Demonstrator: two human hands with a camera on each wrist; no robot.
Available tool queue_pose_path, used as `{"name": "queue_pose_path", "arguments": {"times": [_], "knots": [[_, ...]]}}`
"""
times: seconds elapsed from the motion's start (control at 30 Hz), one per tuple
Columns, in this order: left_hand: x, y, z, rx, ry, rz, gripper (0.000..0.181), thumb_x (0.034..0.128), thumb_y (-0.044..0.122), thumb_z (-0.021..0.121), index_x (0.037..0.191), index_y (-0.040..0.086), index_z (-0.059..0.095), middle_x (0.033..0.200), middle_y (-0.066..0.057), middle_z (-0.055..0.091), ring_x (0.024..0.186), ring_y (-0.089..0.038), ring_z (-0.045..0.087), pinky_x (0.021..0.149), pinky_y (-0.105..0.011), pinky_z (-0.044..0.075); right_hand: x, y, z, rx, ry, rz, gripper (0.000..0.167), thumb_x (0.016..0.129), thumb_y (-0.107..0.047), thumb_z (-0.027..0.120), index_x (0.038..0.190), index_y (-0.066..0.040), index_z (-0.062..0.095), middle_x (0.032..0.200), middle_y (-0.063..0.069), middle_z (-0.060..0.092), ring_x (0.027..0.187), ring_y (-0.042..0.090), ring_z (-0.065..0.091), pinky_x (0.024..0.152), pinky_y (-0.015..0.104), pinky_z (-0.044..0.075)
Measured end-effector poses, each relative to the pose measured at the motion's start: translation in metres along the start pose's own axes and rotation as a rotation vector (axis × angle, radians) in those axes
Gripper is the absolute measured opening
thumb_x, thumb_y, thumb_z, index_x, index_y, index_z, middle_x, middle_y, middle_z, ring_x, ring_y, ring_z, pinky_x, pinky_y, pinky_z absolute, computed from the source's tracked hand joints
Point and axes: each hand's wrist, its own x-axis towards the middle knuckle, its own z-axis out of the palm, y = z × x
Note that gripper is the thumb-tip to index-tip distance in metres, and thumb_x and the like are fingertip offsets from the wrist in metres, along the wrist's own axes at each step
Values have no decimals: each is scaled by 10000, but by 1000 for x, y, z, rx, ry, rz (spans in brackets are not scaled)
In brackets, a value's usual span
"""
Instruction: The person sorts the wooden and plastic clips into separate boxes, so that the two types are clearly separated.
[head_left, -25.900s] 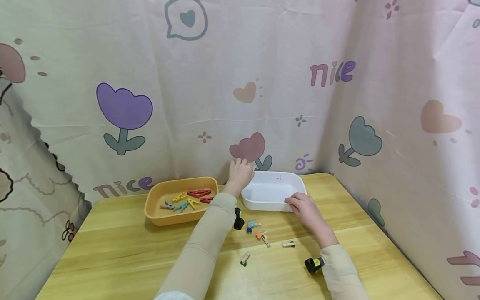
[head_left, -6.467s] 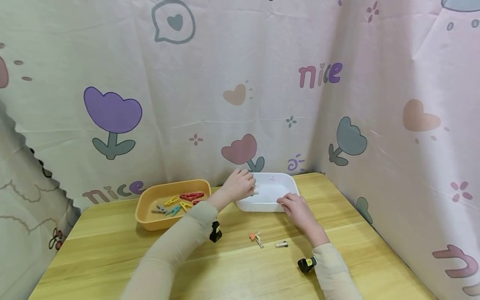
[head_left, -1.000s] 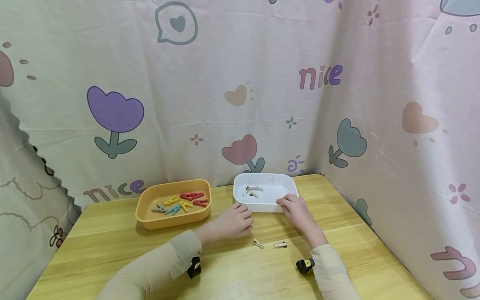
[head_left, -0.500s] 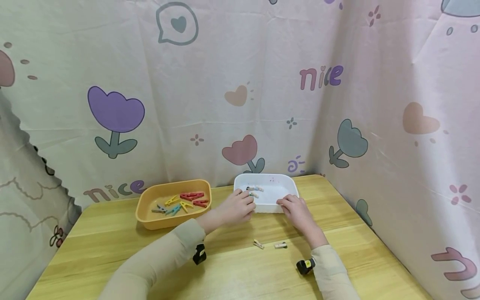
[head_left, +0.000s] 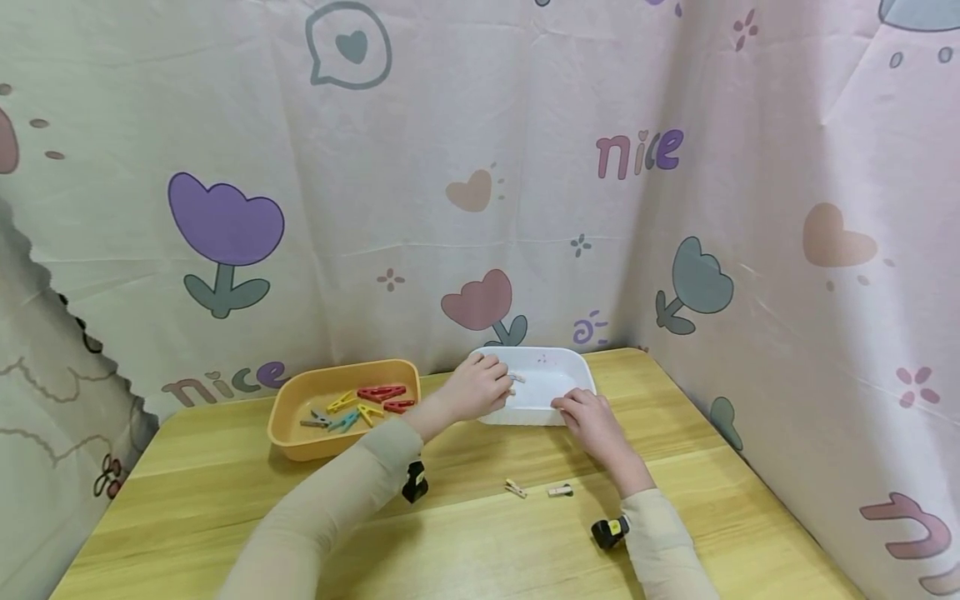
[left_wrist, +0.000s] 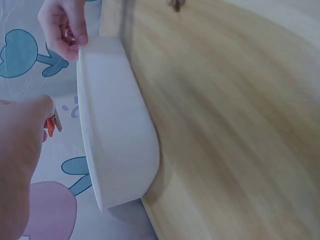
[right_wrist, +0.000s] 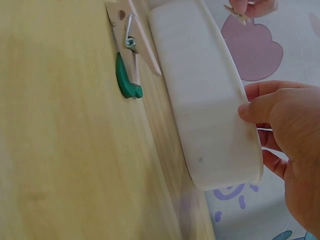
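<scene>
My left hand [head_left: 476,387] is over the left end of the white tray [head_left: 551,387]. In the left wrist view it pinches a small wooden clothespin [left_wrist: 57,121] with an orange piece on it. My right hand [head_left: 597,427] grips the tray's near right rim, thumb outside and fingers over the edge in the right wrist view. A few small clothespins lie inside the tray, mostly hidden behind my left hand. On the table in front are a pale wooden clothespin [head_left: 515,488] and another clothespin [head_left: 560,491] with a green piece, seen close in the right wrist view.
To the left stands a yellow tray [head_left: 288,429] with larger red, yellow, blue and grey clothespins. The wooden table [head_left: 465,542] meets a printed cloth backdrop [head_left: 390,208] behind and at the right.
Over the last second my left hand rose from the table to the white tray with the clothespin. Earlier, more small clothespins lay on the table. My right hand stays on the rim.
</scene>
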Motion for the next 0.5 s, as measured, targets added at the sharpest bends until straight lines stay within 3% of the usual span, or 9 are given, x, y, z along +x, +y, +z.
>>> {"name": "queue_pose_path", "arguments": {"times": [0.23,0.5], "knots": [[14,-7,5,21,-18,-20,126,884,319,652,870,195,668,851,50,629,837,-173,558,734,-315,413,0,-1,-2,4,-4,5,198,848,-51,717,1007,-168,728,944,3,666,873,212,612,773,387,430],[26,-13,16,-17,-115,-79,136,922,310,623,929,187,682,905,35,648,867,-181,555,750,-319,416,0,-1,-1,0,-4,0,201,837,-47,726,1001,-162,731,939,7,668,865,218,611,769,391,431]]}}
